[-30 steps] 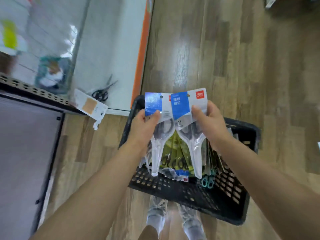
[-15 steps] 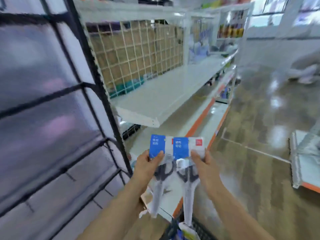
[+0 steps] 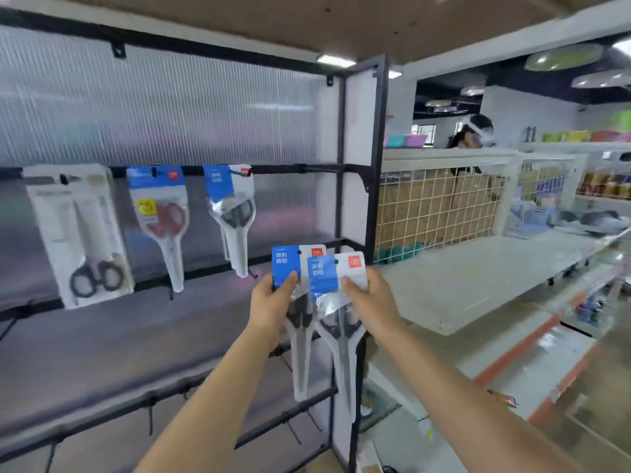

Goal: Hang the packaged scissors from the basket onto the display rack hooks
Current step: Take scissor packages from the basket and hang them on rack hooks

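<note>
My left hand (image 3: pixel 273 302) pinches one packaged scissors (image 3: pixel 296 268) by its blue and white card. My right hand (image 3: pixel 370 302) pinches a second packaged scissors (image 3: pixel 336 278) that overlaps the first. Both packs hang blade down in front of the black display rack (image 3: pixel 345 206), near its right post. Three packs hang from the top rail: a white pack with black handles (image 3: pixel 80 233), a red-handled pack (image 3: pixel 160 216) and a black-handled pack (image 3: pixel 232 213). Bare hooks (image 3: pixel 293 428) stick out of the lower rails. The basket is out of view.
A white store shelf (image 3: pixel 478 281) with a wire-grid back (image 3: pixel 433 213) stands to the right of the rack. Another person (image 3: pixel 473 134) with a headset stands behind it. Wood floor (image 3: pixel 580 404) shows at the lower right.
The view has swung up from the basket to the rack. Both hands have lifted the two packs from above the basket to chest height before the rack's right side.
</note>
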Demonstrator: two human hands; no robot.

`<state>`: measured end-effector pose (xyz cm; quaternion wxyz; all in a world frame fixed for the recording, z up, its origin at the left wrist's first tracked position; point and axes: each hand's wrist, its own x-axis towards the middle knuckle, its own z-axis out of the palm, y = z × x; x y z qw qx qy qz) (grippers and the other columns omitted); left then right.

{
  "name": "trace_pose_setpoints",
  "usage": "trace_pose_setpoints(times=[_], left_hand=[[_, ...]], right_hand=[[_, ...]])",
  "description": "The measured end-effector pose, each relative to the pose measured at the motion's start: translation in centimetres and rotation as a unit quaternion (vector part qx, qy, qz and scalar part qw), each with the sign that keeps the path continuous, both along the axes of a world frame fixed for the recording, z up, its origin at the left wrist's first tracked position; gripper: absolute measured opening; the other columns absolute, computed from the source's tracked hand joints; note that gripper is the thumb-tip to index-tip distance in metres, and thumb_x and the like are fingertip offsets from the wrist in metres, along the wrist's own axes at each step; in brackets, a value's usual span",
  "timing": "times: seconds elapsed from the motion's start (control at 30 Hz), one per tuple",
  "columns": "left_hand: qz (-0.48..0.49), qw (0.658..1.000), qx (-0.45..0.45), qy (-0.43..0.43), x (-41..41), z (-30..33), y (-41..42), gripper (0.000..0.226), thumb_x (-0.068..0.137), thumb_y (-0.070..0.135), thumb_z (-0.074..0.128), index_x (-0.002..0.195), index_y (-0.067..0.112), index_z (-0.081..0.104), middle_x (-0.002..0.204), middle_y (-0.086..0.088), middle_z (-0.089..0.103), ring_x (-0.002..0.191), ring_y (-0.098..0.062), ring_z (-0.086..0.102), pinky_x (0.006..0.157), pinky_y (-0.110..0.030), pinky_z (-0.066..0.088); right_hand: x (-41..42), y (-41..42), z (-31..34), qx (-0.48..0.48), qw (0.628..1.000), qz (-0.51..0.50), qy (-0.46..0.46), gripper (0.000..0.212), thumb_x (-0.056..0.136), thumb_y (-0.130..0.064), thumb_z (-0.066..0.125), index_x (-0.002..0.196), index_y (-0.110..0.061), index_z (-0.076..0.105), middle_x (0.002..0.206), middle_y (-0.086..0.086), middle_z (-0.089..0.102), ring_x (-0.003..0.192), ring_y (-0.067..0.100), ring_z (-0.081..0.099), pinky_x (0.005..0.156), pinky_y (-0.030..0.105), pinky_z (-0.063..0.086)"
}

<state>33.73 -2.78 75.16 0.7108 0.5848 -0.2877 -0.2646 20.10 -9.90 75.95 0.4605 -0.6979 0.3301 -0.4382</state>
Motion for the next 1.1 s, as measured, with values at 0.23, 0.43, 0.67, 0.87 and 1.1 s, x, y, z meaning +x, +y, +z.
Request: trace_pose_setpoints(times=[0.23, 0.43, 0.67, 0.87, 1.1], left_hand=[[0.047, 0.997, -0.051, -0.033, 7.8, 3.4, 4.1, 0.003, 0.095, 0.018, 0.056, 0.093, 0.019, 0.058, 0.094, 0.001, 0.065, 0.089, -0.017, 0.061, 0.071, -0.022, 0.047], [0.065, 0.993, -0.093, -0.021, 12.8, 6.3, 4.7, 0.019, 0.094, 0.016, 0.056, 0.113, 0.013, 0.057, 0.105, -0.005, 0.065, 0.093, -0.019, 0.062, 0.078, -0.028, 0.049], [0.050, 0.993, -0.105, -0.010, 14.7, 6.4, 4.2, 0.006, 0.094, 0.013, 0.056, 0.095, 0.019, 0.059, 0.095, -0.002, 0.066, 0.089, -0.019, 0.063, 0.081, -0.034, 0.051], [0.069, 0.991, -0.117, -0.022, 15.4, 7.2, 3.7, 0.010, 0.094, 0.014, 0.056, 0.088, 0.023, 0.057, 0.090, 0.002, 0.066, 0.085, -0.017, 0.063, 0.079, -0.032, 0.052], [0.084, 0.991, -0.105, -0.012, 15.7, 7.4, 2.6, 0.006, 0.093, 0.019, 0.057, 0.088, 0.023, 0.056, 0.093, 0.000, 0.065, 0.090, -0.021, 0.064, 0.076, -0.037, 0.053]], right_hand=[[8.7, 1.8, 4.9, 0.001, 0.999, 0.053, -0.010, 0.012, 0.096, -0.012, 0.049, 0.107, -0.016, 0.051, 0.098, -0.003, 0.059, 0.080, 0.001, 0.055, 0.058, 0.010, 0.042], [13.4, 2.3, 7.9, -0.036, 0.996, 0.039, -0.068, 0.009, 0.098, -0.018, 0.046, 0.099, -0.015, 0.055, 0.090, -0.004, 0.061, 0.076, 0.001, 0.055, 0.054, 0.007, 0.041], [15.8, 1.0, 10.0, -0.049, 0.994, -0.005, -0.101, 0.019, 0.098, -0.025, 0.047, 0.099, -0.009, 0.057, 0.094, 0.004, 0.062, 0.085, 0.015, 0.057, 0.068, 0.024, 0.043], [17.1, -0.5, 10.9, -0.064, 0.993, -0.012, -0.098, 0.027, 0.096, -0.027, 0.050, 0.087, -0.002, 0.054, 0.086, 0.016, 0.059, 0.076, 0.016, 0.050, 0.068, 0.032, 0.041], [18.0, -1.4, 11.2, -0.071, 0.991, -0.028, -0.111, 0.029, 0.095, -0.026, 0.051, 0.094, 0.002, 0.059, 0.092, 0.016, 0.066, 0.082, 0.025, 0.059, 0.079, 0.042, 0.049]])
